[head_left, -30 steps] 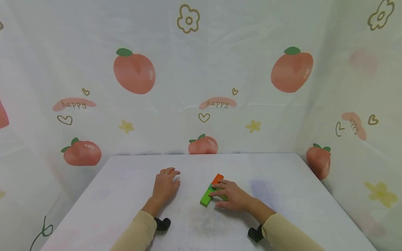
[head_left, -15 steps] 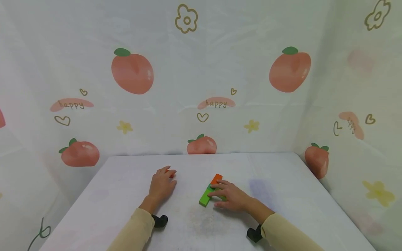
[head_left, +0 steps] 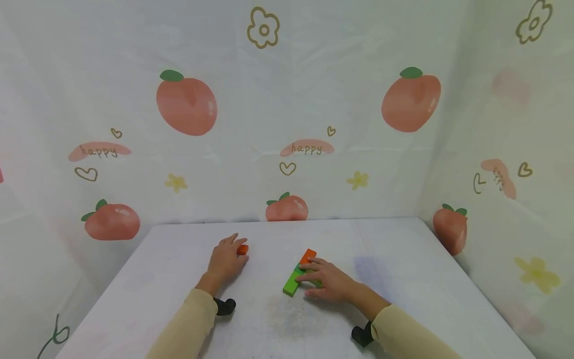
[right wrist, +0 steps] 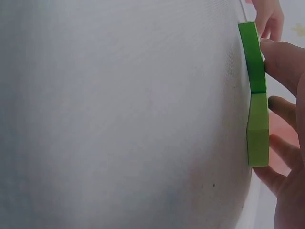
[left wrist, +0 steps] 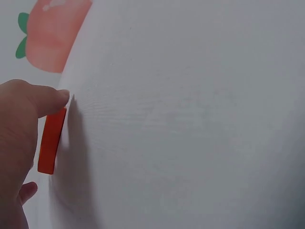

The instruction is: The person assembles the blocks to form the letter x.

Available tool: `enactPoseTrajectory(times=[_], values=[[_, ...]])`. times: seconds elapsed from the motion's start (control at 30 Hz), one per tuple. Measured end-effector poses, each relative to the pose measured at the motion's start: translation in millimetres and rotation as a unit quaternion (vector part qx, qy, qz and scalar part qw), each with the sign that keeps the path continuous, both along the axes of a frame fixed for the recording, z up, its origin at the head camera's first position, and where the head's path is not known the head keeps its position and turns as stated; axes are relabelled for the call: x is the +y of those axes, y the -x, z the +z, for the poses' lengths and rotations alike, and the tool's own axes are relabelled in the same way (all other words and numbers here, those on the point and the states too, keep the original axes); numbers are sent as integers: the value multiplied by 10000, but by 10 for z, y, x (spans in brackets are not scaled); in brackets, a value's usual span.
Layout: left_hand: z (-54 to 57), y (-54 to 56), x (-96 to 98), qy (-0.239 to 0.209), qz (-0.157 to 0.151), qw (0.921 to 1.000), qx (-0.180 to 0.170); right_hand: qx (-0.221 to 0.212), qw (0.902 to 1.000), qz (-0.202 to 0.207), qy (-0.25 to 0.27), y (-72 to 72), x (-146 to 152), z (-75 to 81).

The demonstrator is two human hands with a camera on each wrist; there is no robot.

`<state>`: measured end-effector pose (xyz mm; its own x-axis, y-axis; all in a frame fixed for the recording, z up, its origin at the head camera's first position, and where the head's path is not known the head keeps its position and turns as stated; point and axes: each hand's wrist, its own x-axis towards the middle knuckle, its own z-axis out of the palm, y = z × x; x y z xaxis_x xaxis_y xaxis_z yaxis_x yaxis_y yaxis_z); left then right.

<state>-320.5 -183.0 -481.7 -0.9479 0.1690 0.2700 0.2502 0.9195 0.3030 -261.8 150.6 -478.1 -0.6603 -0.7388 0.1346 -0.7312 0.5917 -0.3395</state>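
My left hand (head_left: 225, 260) is palm down at the left, its fingers spread loosely around an orange block (head_left: 242, 250). In the left wrist view, one fingertip (left wrist: 64, 94) is right at the upper end of that orange block (left wrist: 51, 143). My right hand (head_left: 331, 281) rests with spread, relaxed fingers over a slanting row of blocks. That row shows a second orange block (head_left: 308, 256), a teal block (head_left: 299, 269) and a green block (head_left: 291, 283). A yellow-green block (right wrist: 258, 129) lies end to end with the green one in the right wrist view, fingertips along their side.
The white table (head_left: 287, 329) bears faint stains and a bluish patch at the right. A white fabric backdrop (head_left: 242, 99) printed with fruit rises behind its far edge. Each wrist wears a black camera mount (head_left: 225, 306).
My left hand has drifted left and slightly away, so more of the orange block beside it shows. The right hand and its row of blocks stay put. The whole view shifts slightly.
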Motion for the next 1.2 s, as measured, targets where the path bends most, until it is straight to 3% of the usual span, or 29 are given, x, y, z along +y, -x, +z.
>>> enactPoseTrajectory(times=[0.5,0.83,1.2], values=[[-31,109,-88,10,109,9987,-490,36,10000,4,31,2,-6,-19],[-51,130,-118,112,-127,9994,-295,5,10000,-56,31,5,10,-40],[-50,122,-161,-61,-92,9995,-298,-63,9999,-52,86,4,6,-42]])
